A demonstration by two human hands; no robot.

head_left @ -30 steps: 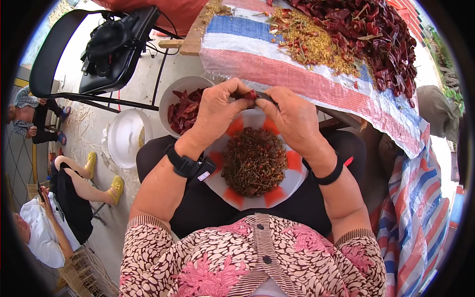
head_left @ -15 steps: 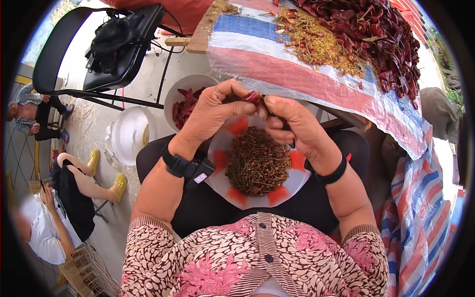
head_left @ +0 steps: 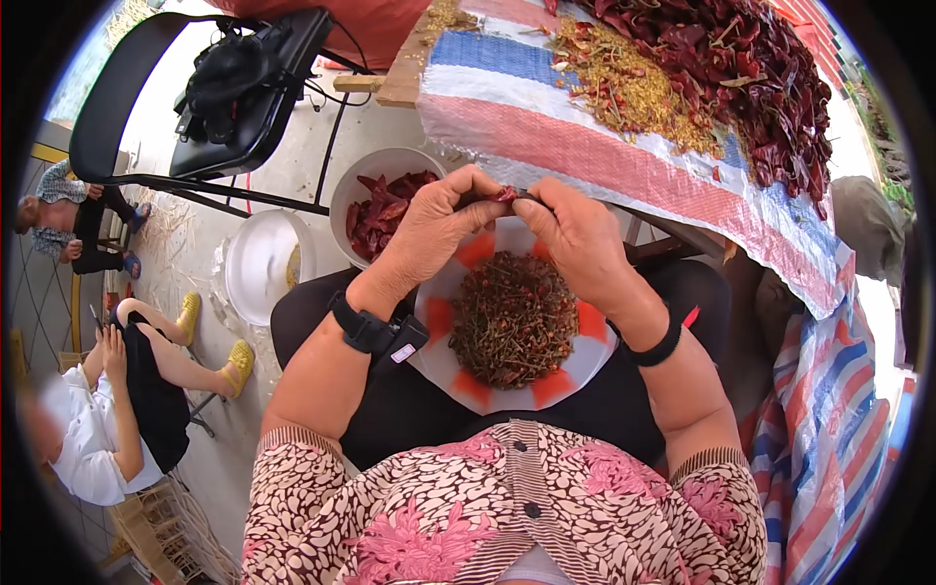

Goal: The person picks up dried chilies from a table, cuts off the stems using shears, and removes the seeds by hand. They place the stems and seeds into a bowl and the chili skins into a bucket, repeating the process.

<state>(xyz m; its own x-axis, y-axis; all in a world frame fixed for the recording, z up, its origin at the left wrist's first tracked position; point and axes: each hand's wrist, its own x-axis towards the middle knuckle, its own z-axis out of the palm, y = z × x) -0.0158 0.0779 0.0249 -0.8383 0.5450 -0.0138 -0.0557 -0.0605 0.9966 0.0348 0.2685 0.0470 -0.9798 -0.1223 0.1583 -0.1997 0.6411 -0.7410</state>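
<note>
Between the fingertips of my left hand [head_left: 444, 216] is a dark red dried chili [head_left: 506, 194], pinched above the bowl's far edge. My right hand [head_left: 575, 232] meets it from the other side, thumb and fingers pressed together at the chili's end around something dark, too small to make out. Below both hands, a white and red bowl [head_left: 436, 317] rests on my lap, holding a heap of chili stems and bits [head_left: 512, 322]. Beyond my left wrist stands a white bucket [head_left: 341, 200] with red dried chilies [head_left: 385, 210] inside.
A table with a striped sheet [head_left: 585, 146] bears piled chilies [head_left: 741, 78] and yellow seeds [head_left: 643, 88]. At the left are a black folding chair [head_left: 219, 156] with a black bag, a white lidded tub [head_left: 261, 268] and two seated people [head_left: 107, 419]. Striped cloth [head_left: 829, 409] hangs at the right.
My right hand has turned and its fingers have closed in beside the left fingertips. The view has shifted slightly. The seated person at lower left has moved their arms.
</note>
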